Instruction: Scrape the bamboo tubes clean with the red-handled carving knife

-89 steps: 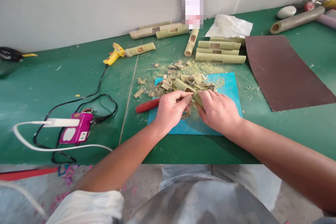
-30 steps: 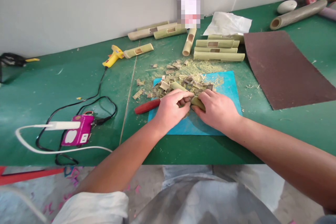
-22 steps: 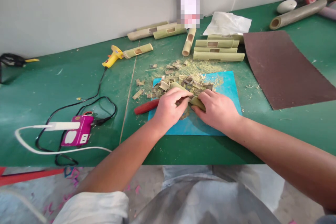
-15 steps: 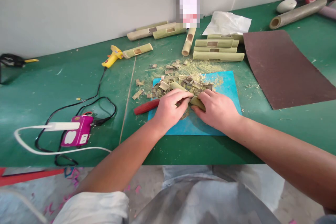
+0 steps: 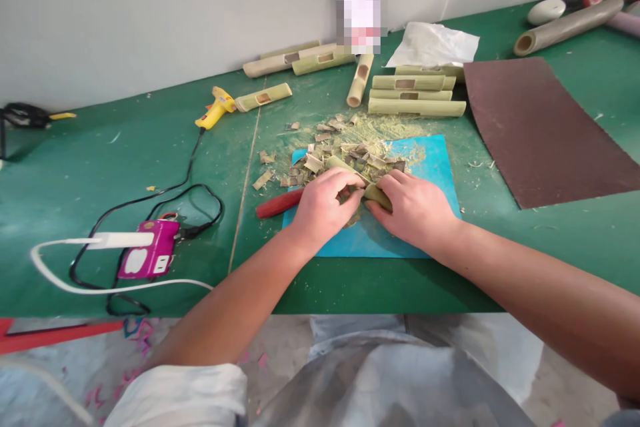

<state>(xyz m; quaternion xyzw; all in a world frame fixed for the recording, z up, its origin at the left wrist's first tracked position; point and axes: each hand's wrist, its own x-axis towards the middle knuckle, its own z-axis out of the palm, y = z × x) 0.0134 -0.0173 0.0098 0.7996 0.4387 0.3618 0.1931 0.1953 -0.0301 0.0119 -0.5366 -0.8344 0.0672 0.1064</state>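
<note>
Bamboo tube [image 5: 377, 197], pale green, slants near the front edge of the bench [image 5: 390, 287], right hand [image 5: 420, 207] clasping it; left hand [image 5: 326, 208], grip unclear, now mostly hides the notch seen earlier.

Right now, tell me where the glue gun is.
In the head view, the glue gun lies left of centre on the green table, just left of a bamboo tube and beyond the purple socket.

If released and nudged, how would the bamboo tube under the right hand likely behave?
The bamboo tube would probably roll, being rounded, though the chips beside it might check that. It looks stiff, with no bend visible near the right hand. It may be light for its size if hollow like the open-ended tube behind.
</note>
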